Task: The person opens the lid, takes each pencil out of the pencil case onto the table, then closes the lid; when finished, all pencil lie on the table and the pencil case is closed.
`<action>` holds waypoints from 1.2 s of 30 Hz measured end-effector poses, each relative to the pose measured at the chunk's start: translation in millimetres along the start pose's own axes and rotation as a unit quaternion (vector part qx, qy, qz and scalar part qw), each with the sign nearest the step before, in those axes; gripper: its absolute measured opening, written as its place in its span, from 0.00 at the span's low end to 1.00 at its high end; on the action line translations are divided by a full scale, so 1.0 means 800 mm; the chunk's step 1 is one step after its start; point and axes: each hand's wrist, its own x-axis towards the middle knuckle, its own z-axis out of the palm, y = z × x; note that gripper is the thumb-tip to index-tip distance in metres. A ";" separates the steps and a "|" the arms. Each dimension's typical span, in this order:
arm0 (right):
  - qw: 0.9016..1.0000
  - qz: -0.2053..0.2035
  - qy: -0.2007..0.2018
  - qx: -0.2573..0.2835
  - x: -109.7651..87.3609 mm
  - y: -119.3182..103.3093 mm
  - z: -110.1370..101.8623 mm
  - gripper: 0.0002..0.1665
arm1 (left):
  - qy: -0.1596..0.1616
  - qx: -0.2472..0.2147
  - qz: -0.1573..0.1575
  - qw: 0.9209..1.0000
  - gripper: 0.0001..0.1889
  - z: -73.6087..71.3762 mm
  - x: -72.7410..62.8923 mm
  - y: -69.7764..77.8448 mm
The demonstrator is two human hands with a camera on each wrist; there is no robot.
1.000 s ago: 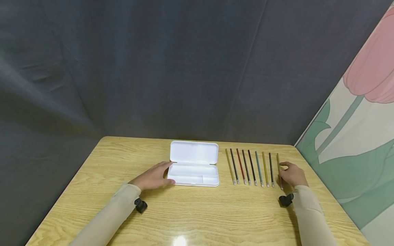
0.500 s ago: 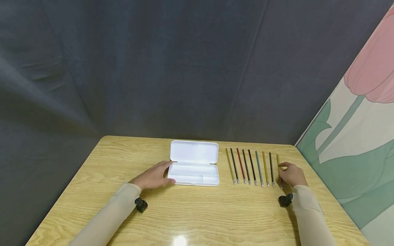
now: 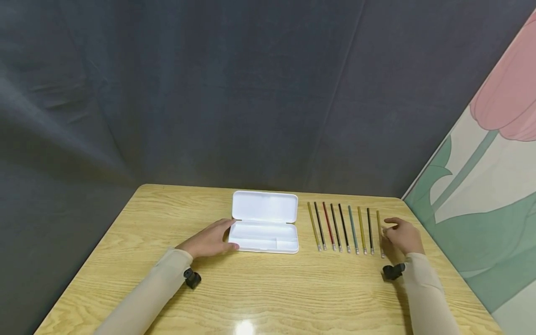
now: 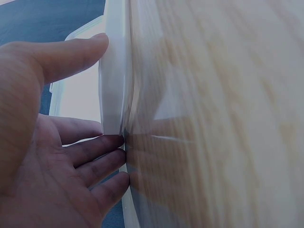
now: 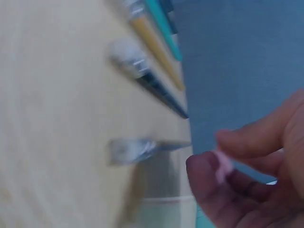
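Note:
A white pencil case (image 3: 264, 236) lies with its lid (image 3: 264, 207) folded back. My left hand (image 3: 211, 239) holds its left end: the thumb (image 4: 78, 54) lies along the front wall and the other fingers are at the end wall. Several pencils (image 3: 353, 229) lie side by side to the right of the case, eraser ends towards me. The rightmost one, a yellow pencil (image 3: 379, 232), lies just left of my right hand (image 3: 404, 236). In the right wrist view, loosely bent fingers (image 5: 202, 178) are apart from that pencil and hold nothing.
The wooden table (image 3: 272, 293) has a dark curtain (image 3: 251, 102) behind its far edge. A wall panel with a tulip print (image 3: 494, 195) runs along the right side. Black wrist cameras (image 3: 192, 279) sit on both wrists.
My right hand has let go of the rightmost pencil and moved slightly right, and that pencil now lies alone on the table. My left hand and the case have stayed in place.

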 end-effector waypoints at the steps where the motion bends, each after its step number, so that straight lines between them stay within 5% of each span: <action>1: 1.000 0.002 0.016 0.020 0.000 -0.002 -0.002 0.27 | 0.000 0.001 0.000 1.000 0.46 -0.001 0.000 0.001; 5: 0.989 0.005 0.073 0.125 0.000 -0.017 -0.010 0.25 | -0.001 0.005 -0.001 1.000 0.46 -0.003 -0.001 0.003; 9: 0.966 -0.027 0.093 0.238 0.000 -0.041 -0.013 0.24 | -0.002 0.003 0.002 1.000 0.46 -0.005 -0.001 0.005; 13: 0.930 -0.088 0.071 0.351 0.002 -0.077 -0.006 0.21 | -0.004 -0.002 0.001 1.000 0.46 -0.004 -0.001 0.005; 17: 0.905 -0.138 0.034 0.400 0.004 -0.118 0.009 0.22 | -0.007 -0.004 0.000 1.000 0.46 0.000 -0.001 0.004; 25: 0.903 -0.190 -0.032 0.384 0.005 -0.199 0.053 0.24 | -0.002 -0.001 0.000 1.000 0.46 0.004 0.000 0.000; 36: 0.926 -0.215 -0.120 0.287 -0.007 -0.267 0.128 0.22 | 0.000 -0.004 -0.003 1.000 0.46 0.002 -0.002 0.003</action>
